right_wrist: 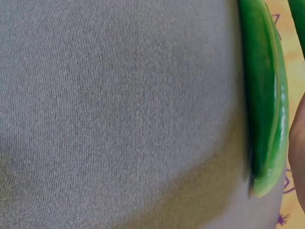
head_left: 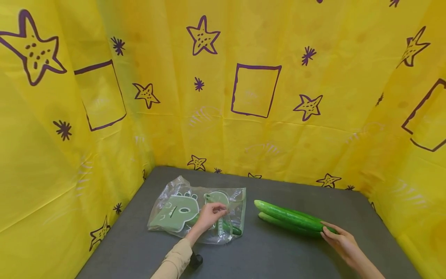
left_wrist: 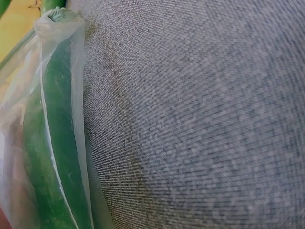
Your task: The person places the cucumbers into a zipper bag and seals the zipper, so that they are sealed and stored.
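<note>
A clear plastic zip bag with green cartoon figures lies on the left of the table, a cucumber inside it. Over the bag's right half is my left hand, fingers bent; whether they pinch the plastic cannot be made out. To the right, my right hand grips the near end of a long green cucumber, thumb on one side and fingers on the other. Alongside and below it is a second cucumber. That one lies on the table in the right wrist view, next to my right hand.
The grey cloth-covered table is bordered at the back and sides by a yellow curtain with purple stars and squares. A small black object shows beside my left forearm.
</note>
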{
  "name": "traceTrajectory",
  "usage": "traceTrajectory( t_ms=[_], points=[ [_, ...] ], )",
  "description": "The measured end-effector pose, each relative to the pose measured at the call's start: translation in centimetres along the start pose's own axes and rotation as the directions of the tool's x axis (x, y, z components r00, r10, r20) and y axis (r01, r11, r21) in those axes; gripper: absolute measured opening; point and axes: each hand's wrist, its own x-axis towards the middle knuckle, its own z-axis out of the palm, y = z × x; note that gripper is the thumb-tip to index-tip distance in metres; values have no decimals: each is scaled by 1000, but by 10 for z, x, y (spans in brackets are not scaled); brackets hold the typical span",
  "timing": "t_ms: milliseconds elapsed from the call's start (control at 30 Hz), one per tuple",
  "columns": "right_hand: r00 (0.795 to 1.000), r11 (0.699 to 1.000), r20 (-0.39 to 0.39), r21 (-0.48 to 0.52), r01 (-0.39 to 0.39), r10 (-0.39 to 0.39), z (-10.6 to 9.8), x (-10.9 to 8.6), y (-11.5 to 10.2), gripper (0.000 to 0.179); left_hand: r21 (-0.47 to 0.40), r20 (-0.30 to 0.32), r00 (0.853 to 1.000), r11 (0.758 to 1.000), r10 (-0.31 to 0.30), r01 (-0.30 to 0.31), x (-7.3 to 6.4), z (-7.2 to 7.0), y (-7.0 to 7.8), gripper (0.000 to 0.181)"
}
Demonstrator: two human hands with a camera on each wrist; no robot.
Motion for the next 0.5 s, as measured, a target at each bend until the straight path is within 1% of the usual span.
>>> traceTrajectory(
  t_ms=[267, 367, 500],
  points=[
    [999, 999, 26, 29, 19, -20, 8, 0, -2, 18, 3, -2, 1000, 1000, -12, 12, -1, 1, 3, 12],
    [999, 998, 31, 58, 23, -24, 10, 0, -4, 19, -8, 3, 1000, 1000, 3, -3, -1, 0, 4, 13],
    [999, 997, 48, 70, 17, -21, 10, 1, -8, 18, -28, 11, 1000, 1000, -3, 3, -2, -2, 3, 13]
  ],
)
